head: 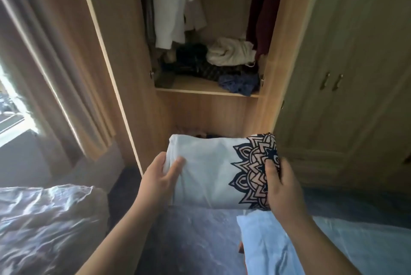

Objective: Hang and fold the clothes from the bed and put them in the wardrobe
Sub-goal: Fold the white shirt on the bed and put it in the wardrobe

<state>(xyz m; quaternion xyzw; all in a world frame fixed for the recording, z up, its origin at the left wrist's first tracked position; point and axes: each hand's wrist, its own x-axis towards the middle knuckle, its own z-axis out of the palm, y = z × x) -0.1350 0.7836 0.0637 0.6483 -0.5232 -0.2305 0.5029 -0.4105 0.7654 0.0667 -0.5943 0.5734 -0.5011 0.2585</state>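
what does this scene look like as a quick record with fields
held item: folded white garment with a dark mandala print, held in front of the wardrobe
left hand: grips its plain left edge
right hand: grips its printed right edge
wardrobe: open
hanging: white clothes, dark red clothes
shelf: loose pile of clothes
bed: light blue garment lying below the right forearm

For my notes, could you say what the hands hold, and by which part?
A folded white shirt: left hand grips its plain end, right hand its patterned end.
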